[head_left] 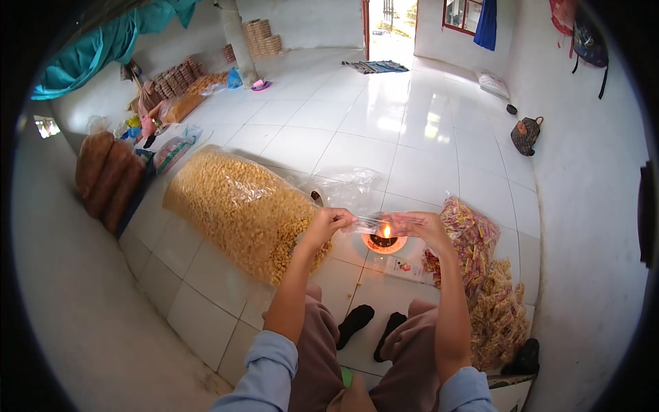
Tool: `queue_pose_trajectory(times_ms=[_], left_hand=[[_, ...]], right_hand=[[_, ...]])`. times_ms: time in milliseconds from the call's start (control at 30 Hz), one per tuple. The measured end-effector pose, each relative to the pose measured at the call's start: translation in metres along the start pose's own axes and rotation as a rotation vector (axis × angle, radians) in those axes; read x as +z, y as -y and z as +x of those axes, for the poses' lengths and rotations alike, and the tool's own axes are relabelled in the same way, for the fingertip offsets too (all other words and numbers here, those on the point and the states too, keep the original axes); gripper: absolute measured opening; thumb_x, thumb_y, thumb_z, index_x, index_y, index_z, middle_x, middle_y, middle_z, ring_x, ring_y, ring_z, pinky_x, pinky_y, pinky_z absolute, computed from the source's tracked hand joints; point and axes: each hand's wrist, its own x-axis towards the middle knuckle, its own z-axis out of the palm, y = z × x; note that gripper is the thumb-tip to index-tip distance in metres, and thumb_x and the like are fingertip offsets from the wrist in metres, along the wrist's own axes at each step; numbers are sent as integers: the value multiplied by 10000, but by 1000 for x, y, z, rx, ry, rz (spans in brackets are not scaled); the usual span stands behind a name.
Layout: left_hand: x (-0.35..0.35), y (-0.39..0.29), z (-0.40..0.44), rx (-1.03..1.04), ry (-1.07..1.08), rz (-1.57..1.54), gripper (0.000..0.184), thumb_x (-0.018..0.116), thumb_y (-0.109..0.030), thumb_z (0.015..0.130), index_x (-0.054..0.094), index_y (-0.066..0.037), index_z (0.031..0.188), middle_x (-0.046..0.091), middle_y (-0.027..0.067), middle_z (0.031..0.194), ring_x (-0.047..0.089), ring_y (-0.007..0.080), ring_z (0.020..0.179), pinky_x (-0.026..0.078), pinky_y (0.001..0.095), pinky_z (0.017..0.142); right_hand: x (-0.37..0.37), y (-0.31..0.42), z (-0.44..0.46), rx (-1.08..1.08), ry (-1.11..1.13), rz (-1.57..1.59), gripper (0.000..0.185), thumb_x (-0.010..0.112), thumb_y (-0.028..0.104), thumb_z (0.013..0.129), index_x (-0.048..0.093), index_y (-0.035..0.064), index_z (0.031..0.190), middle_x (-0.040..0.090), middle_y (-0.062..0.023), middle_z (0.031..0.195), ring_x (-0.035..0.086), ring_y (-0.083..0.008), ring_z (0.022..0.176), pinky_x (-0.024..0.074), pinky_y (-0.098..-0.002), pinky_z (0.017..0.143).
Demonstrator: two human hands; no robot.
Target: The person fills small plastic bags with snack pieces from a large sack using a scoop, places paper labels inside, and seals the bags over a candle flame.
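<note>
A small clear plastic bag (369,222) is stretched between my two hands, its edge close to a burning flame (386,231). My left hand (332,222) pinches one end of it. My right hand (420,226) has closed fingers on the other end. Beneath the flame is an orange dish (368,247) with something dark in it. To the left lies a big transparent sack of yellow snack pieces (226,202), its mouth facing my left forearm. A white printed packet (403,268) rests on the floor below my right hand.
At right are a sack of red and yellow packets (470,233) and a heap of filled small bags (498,316). My feet in black socks (355,324) are just below. Brown sacks (106,175) stand by the left wall; a handbag (526,136) sits by the right wall.
</note>
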Motion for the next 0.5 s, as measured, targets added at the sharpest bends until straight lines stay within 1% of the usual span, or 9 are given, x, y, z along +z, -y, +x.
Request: queue_pose_trajectory(times_ms=[67,133,200,300,333,400,433,500], left_hand=[[0,-3,-4,14,-25,-47,118,619,-111,804,641,5,796,626,20,686,523,44,596,402,185,540],[-4,-7,-10,26,-55,-96,116,616,-102,805,643,11,812,630,24,694,524,42,593,403,184,539],[-12,-10,-14,-17,-30,-51,113,617,-83,799,643,17,846,644,44,733,544,54,606,428,194,560],[-19,-2,-16,1,-9,-79,158,635,-103,788,639,23,883,646,49,717,554,63,593,451,204,580],[-21,2,-16,5,-16,-85,158,635,-103,788,639,23,883,646,49,717,554,63,593,451,204,580],[-23,7,-18,31,34,-163,213,660,-139,758,632,2,914,643,98,795,599,149,728,477,267,663],[-22,9,-20,29,31,-169,213,660,-139,758,632,2,914,643,98,795,599,149,728,477,267,663],[-20,11,-24,495,-322,619,479,713,-217,688,556,-48,1108,597,119,962,561,210,910,445,345,809]], right_hand=[[-5,-5,0,-10,-44,-62,310,577,65,823,532,-89,1088,592,-161,1040,624,-220,861,523,-272,762],[-1,-4,-3,10,-40,-49,314,576,70,826,529,-87,1093,590,-158,1049,621,-216,867,522,-271,763],[3,-5,-4,35,-32,-38,317,575,75,828,527,-85,1098,587,-155,1058,618,-211,872,521,-271,765],[9,-9,0,42,-4,-37,318,571,75,831,523,-83,1103,587,-151,1061,620,-210,865,520,-272,769],[11,-9,0,56,-37,-45,309,560,62,833,521,-89,1099,587,-166,1050,624,-226,856,523,-283,765],[14,-11,-1,78,-72,-58,300,550,50,836,518,-96,1096,586,-181,1039,628,-242,847,525,-294,761],[14,-15,-1,83,-69,-54,300,550,50,836,518,-93,1097,584,-178,1045,625,-241,858,523,-292,768],[18,-25,0,94,-56,-52,300,550,50,836,518,-90,1099,582,-175,1050,622,-241,870,521,-290,775]])
